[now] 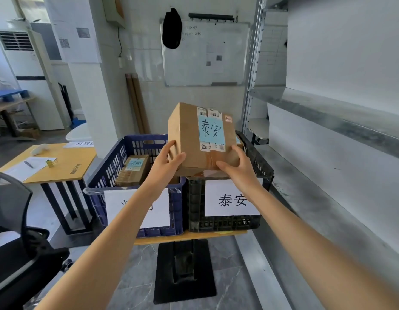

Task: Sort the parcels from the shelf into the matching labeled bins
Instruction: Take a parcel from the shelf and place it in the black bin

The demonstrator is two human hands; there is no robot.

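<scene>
Box: my box (pixel 194 142) is in the air, tilted, its face turned to me, above the near rims where the two bins meet.
Left hand: my left hand (pixel 169 159) grips the lower left edge, thumb on the front, fingers curled round the side.
Right hand: my right hand (pixel 236 166) cups the lower right corner, with its fingers wrapped under and round it.
Match: the blue sticker (pixel 210 129) on the box reads the same as the sign (pixel 232 199) on the black bin (pixel 195 198), so I judge that it goes there.
Blue bin: the blue bin (pixel 109 162) touches the black one on the counter (pixel 194 235) and already holds a second box (pixel 132 170). My forearm hides most of its sign.
Risk, wrong bin: the box hangs partly over the blue rim, and if I let go here it could tip left.
Risk, rim: its lower edge is close to the black bin's front wall and may catch there unless I carry it further in.
Risk, grip: I hold only the bottom corners, so the tilted top could swing forward.
Risk, inside: I cannot see the black bin's floor behind the box, and it may land askew.
</scene>
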